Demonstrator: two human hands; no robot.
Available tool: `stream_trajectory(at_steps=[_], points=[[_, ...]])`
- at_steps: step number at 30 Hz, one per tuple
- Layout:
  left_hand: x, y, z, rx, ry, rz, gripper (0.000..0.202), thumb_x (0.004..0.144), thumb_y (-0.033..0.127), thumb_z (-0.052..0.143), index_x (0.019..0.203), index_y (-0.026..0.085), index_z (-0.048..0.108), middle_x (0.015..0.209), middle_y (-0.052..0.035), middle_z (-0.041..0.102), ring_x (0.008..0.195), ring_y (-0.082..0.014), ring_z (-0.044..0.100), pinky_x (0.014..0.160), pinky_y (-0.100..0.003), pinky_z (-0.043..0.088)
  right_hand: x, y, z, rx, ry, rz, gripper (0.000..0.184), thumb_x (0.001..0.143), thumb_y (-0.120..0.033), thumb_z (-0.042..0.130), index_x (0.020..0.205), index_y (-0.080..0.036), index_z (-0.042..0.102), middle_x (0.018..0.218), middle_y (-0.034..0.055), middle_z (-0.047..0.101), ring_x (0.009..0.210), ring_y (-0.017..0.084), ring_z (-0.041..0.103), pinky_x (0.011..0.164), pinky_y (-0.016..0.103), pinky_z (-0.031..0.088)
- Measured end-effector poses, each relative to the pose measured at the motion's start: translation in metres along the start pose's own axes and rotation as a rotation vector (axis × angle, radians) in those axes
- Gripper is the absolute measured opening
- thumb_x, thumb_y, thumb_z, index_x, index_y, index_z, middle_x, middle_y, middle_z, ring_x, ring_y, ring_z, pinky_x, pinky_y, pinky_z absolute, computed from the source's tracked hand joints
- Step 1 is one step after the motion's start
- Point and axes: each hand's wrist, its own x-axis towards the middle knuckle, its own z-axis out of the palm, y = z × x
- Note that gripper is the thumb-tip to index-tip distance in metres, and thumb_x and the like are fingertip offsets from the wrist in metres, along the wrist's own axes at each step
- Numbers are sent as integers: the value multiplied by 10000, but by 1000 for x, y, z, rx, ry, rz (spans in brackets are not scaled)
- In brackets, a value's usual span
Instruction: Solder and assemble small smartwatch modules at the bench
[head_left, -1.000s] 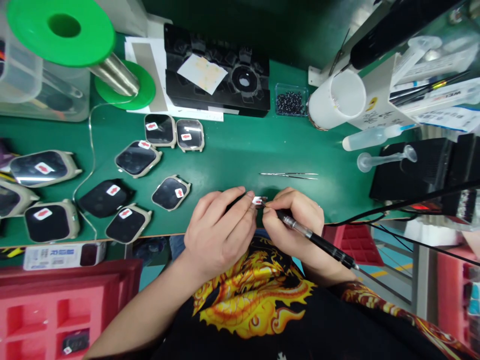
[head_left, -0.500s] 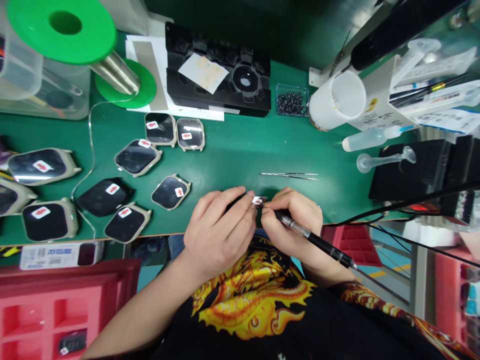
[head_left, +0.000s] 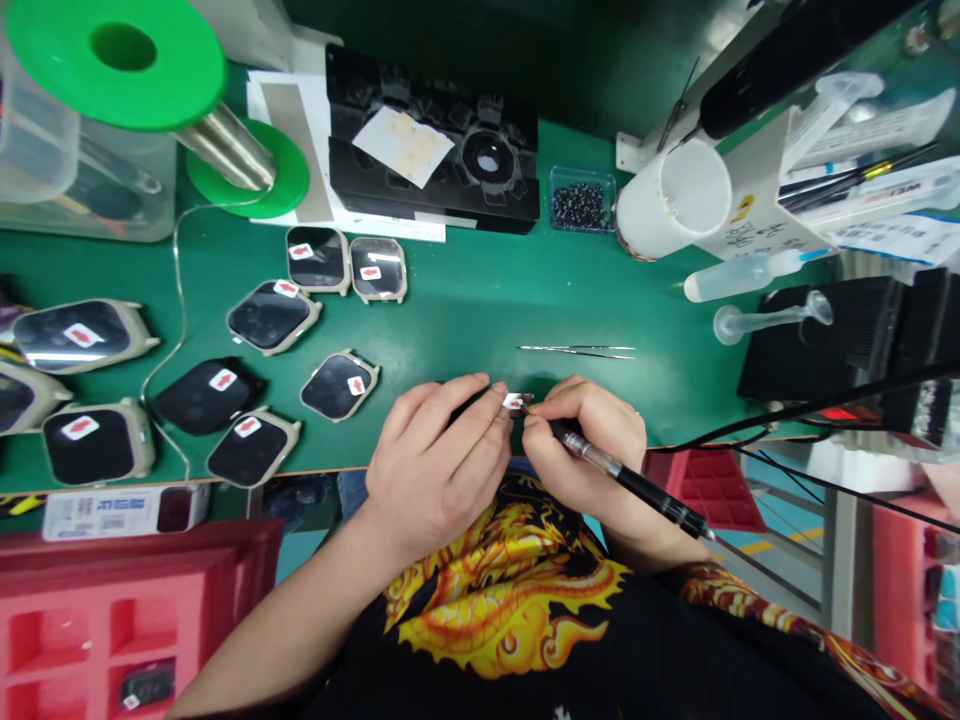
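Well, a small white label (head_left: pixel 514 401) with a red mark sits right at the fingertips (head_left: pixel 501 388) of the left hand (head_left: pixel 439 465), on a dark piece (head_left: pixel 471 402) mostly hidden beneath them. Those fingers are clenched around the piece, pinching it. The right hand (head_left: pixel 589 445) grips a black pen-shaped tool (head_left: pixel 630 477), with its fingers (head_left: pixel 559 405) curled around the barrel and its metal tip at the label's right edge. The two hands nearly touch over the near edge of the green tabletop (head_left: pixel 450 320).

Compared with the earlier views, the hands, label and tool hold almost the same pose. Only the things at the far left of the view sit a touch further left.

Taking the steel tweezers (head_left: pixel 576 351) as the landmark, a small clear tray (head_left: pixel 579 200) of tiny black parts lies straight above them, and a white cylindrical cup (head_left: pixel 671 198) stands above and to their right. A black moulded tray (head_left: pixel 431 150) carrying a paper sheet is farther up and to their left. Watch-shaped housings (head_left: pixel 270 315) with red-arrow labels lie well to their left, and a clear plastic bin (head_left: pixel 90 205) sits beyond those. Past the tabletop's near edge, far to their lower left, a red foam tray (head_left: pixel 105 620) holds a small dark item in one square compartment.
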Motion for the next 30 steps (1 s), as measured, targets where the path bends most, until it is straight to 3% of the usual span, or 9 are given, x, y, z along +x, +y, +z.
stream_trajectory(at_steps=[15,22,30], points=[[1,1,0,2,5,5,294,897,116,796,1186,150,752,1256,-91,821,1186,-318,764,932,-468,577,-7,2,5,-50,118,1,134,907,-104,660,880,-234,643,783,-16,702,642,154,664,605,300,556],[1,1,-1,5,7,-3,294,903,114,781,1191,166,751,1248,-89,823,1183,-317,765,930,-469,575,-2,-1,2,-25,36,24,140,912,-96,659,876,-228,632,787,-14,702,651,154,663,619,308,542],[1,1,0,-1,9,4,300,894,112,797,1188,152,754,1258,-96,820,1191,-325,762,927,-474,575,-2,-1,2,-3,31,28,149,906,-76,663,888,-220,628,788,-16,696,664,151,663,629,302,535]])
